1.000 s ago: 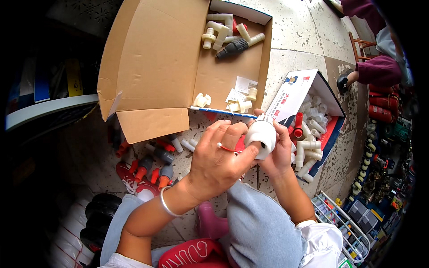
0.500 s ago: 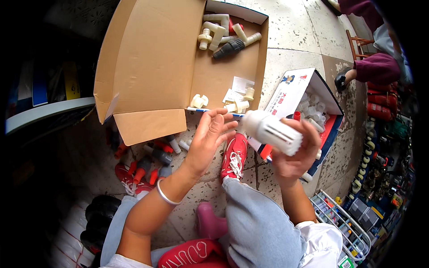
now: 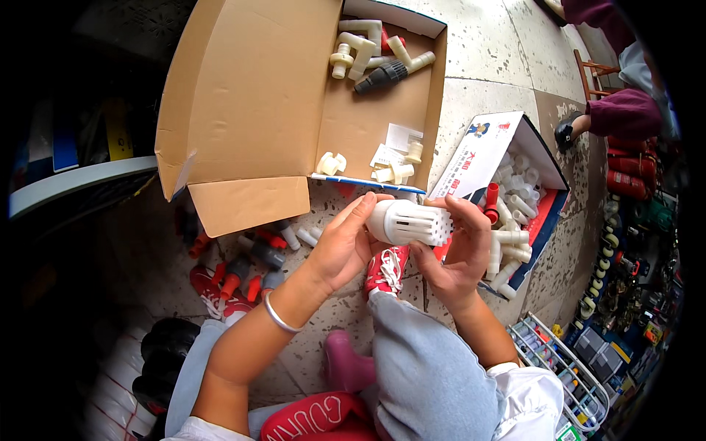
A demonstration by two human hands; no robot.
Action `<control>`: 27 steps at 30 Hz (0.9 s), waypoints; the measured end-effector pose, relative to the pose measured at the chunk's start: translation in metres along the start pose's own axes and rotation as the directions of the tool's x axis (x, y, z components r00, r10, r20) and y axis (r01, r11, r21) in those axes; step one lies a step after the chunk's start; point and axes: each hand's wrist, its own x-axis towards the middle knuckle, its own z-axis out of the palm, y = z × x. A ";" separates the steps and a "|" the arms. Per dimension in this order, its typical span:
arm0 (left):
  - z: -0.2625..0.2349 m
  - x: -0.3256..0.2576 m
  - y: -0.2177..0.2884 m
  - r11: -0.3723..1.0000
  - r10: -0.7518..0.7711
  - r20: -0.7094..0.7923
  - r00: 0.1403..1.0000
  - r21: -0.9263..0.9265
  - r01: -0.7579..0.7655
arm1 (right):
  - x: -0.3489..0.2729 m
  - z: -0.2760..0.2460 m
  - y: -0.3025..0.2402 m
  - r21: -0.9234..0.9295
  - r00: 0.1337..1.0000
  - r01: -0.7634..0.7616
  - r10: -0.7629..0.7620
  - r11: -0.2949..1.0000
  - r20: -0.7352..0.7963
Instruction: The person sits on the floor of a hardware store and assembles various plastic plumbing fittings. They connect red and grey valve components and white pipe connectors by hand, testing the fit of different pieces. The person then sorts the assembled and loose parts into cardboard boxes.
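Note:
A white slotted plastic strainer lies sideways between my hands, above my red shoe. My left hand is closed round its smooth, rounded end. At its slotted end, my right hand grips it between thumb and fingers. Beyond it stands an open cardboard box with white pipe fittings, a dark grey fitting and paper slips inside. Right of my hands, a smaller open box holds many white fittings and a red one.
Grey and red fittings lie on the floor at left beside my other shoe. A pink boot-shaped thing is near my legs. At lower right stands a white wire rack. Another person's foot shows at upper right, beside a wooden stool.
The strainer has moved left and turned level. My left hand has closed on its rounded end, where before it was open and apart. My right hand has come left with the strainer.

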 end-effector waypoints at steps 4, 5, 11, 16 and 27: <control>0.000 -0.003 0.004 0.988 0.027 -0.002 1.000 0.150 -0.026 | 0.019 0.000 0.005 0.019 0.948 -0.298 0.293 0.954 0.127; -0.001 -0.003 0.007 0.984 0.049 -0.033 0.998 0.171 -0.042 | 0.031 -0.003 0.015 0.124 0.921 -0.374 0.352 0.919 0.168; -0.019 0.006 0.005 0.996 0.061 -0.168 0.984 0.078 -0.049 | 0.118 0.034 0.126 -0.558 0.961 0.003 0.152 0.830 0.231; -0.013 0.004 0.003 0.994 0.032 -0.187 0.982 0.111 -0.011 | 0.156 0.085 0.193 -0.759 0.905 0.389 -0.061 0.522 0.422; -0.029 0.004 0.002 0.996 0.091 -0.295 0.951 0.020 -0.089 | 0.136 0.071 0.201 -0.887 0.973 0.159 0.084 0.434 0.215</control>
